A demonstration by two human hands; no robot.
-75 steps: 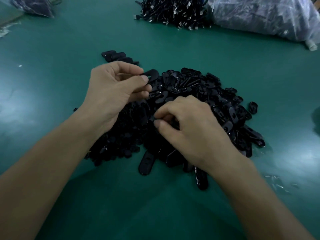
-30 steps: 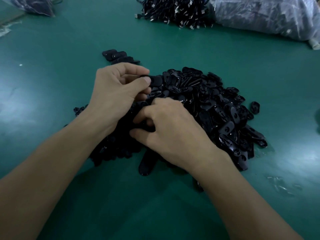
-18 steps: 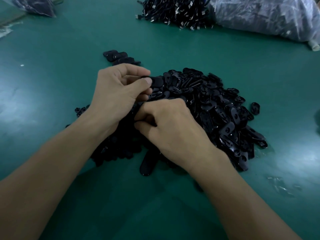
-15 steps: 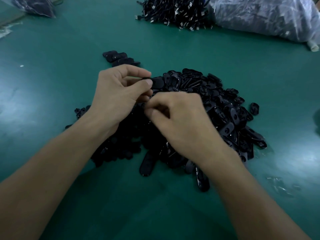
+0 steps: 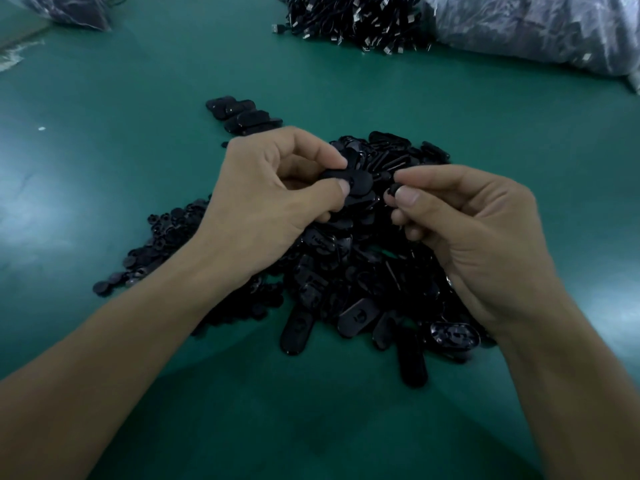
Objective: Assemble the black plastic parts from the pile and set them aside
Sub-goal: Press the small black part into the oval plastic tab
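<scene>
The setting is a factory assembly station. A wide green bench carries a bulk pile of identical black plastic parts, a heap of cables with metal plugs at the far edge, and a clear bag of dark stock beside it.

The left hand covers the near end of the flat oval part pinched between its thumb and forefinger; only the end past the fingertips shows. The small piece in the right hand sits mostly behind the thumb tip, too dark and small to tell its shape. Beneath both palms, much of the pile is hidden. Far beyond the fingers, the cable bundle and the plastic bag are cut by the top edge, the bag also by the right
</scene>
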